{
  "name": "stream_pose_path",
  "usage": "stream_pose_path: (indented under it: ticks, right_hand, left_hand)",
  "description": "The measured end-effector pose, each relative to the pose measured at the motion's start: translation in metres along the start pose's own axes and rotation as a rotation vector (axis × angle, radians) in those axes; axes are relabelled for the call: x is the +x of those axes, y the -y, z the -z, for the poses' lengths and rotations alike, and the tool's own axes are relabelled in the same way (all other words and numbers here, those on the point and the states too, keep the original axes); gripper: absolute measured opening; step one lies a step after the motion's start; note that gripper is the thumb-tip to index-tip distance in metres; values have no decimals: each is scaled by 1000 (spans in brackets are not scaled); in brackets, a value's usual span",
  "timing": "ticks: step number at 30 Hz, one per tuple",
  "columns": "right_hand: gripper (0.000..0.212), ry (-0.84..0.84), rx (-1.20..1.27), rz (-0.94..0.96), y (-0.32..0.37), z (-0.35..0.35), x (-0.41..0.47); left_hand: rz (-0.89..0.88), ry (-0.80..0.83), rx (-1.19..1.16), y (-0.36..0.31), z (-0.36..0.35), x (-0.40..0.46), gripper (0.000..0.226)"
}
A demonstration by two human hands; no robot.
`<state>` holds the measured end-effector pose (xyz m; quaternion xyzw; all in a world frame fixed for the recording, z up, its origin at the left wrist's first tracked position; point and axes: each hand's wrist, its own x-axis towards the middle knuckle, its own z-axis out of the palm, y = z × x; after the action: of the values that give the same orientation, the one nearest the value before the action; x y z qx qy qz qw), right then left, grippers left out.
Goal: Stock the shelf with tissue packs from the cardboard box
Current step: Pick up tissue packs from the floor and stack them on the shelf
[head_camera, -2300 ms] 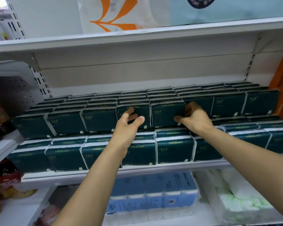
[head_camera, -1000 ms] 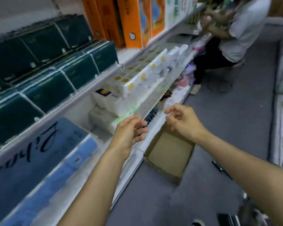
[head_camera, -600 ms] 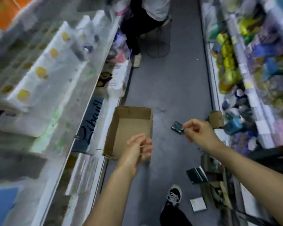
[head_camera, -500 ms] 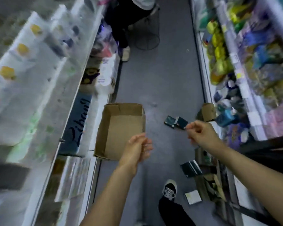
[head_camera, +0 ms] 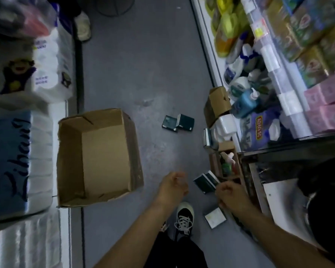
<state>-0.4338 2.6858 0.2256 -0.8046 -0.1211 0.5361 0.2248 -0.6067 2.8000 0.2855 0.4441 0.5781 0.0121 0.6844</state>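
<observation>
Turned away from the shelf since a couple of seconds ago: view went from the stocked row of dark packs to straight down at the aisle floor. Box (head_camera: 97, 157) sits at 9 o'clock from my hands, open top up, and looks empty, so the remaining stock is the loose stuff on the floor. Two packs (head_camera: 178, 123) lie at 12 o'clock, touching each other, flat; the right one's long axis runs roughly 9-to-3, the left one is skewed slightly. Another pack (head_camera: 206, 181) lies between my hands, just beside my right hand (head_camera: 233, 197), tilted on edge, long axis running about 8-to-2. A light square pack (head_camera: 215, 218) is near my shoe (head_camera: 184, 216) at 5 o'clock. Left hand (head_camera: 172, 185) hangs with fingers loosely curled, holding nothing. Right fingers are curled, close to the near pack; I can't tell if they touch it yet. My read: shelf nearly done, next is picking up these strays.
</observation>
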Motion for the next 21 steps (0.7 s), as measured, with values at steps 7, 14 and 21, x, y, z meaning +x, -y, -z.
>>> stream_pose_path:
  ticks: [7,14,21]
  right_hand:
    - [12,28,207,-287,-118,-44,75]
    - [19,-90,330,-327,-200,-95,158]
    - [29,-212,258,-483,-259,-115,195]
  left_hand:
    - [176,120,146,92,-52,122,26]
    - [123,183,198,157,-101,223,21]
    - [-16,304,607,197,-131,298,59]
